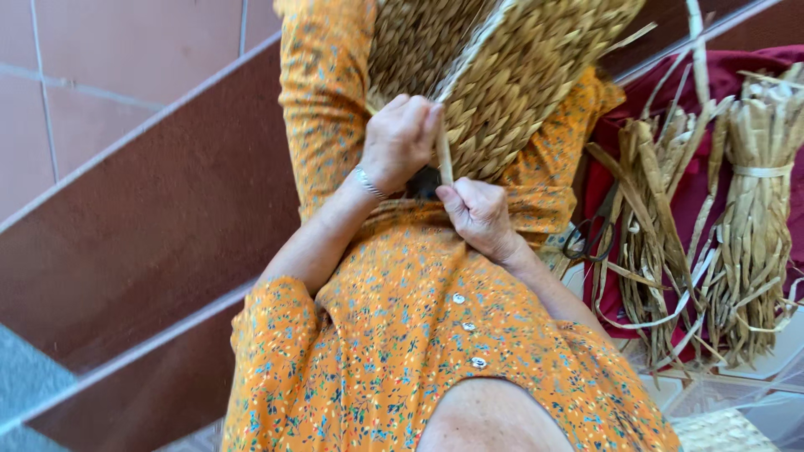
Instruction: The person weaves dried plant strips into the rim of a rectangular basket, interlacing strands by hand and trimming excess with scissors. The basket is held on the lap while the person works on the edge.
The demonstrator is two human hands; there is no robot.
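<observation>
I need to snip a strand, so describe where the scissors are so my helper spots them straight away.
Look at the dark red cloth on the floor beside the person's right hand. The scissors lie at its near edge, against the dried reed bundles: dark looped handles, the only metal thing among pale straw.

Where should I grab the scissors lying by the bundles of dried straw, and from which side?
Take the scissors by their dark looped handles, which face the person's lap. Coming from the lap side looks best: the right hand is nearest, and loose strands from the straw bundles lie over the far end, hiding the blades. The loops probably give the safest hold.
</observation>
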